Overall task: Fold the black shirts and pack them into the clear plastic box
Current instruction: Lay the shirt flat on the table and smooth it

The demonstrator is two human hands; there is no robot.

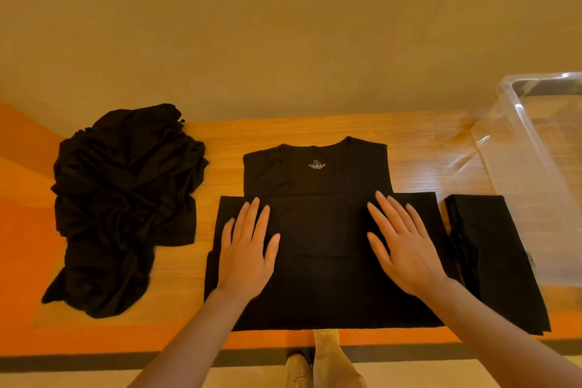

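Folding underway: flat left hand (245,246) and right hand (406,246) press a half-folded shirt (318,173).
Folded stack (491,249) waits; heap (126,198) unfolded; box (541,148) looks empty.

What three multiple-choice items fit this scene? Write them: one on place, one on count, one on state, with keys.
1. The crumpled pile of shirts lies where?
A. left of the shirt being folded
B. inside the box
C. on the floor

2. How many hands press the shirt being folded?
A. none
B. one
C. two

3. The clear plastic box is
A. lidded
B. open-topped
C. upside down

Key: A, the pile sits on the table's left; C, left hand and right hand lie flat on it; B, no lid covers it.
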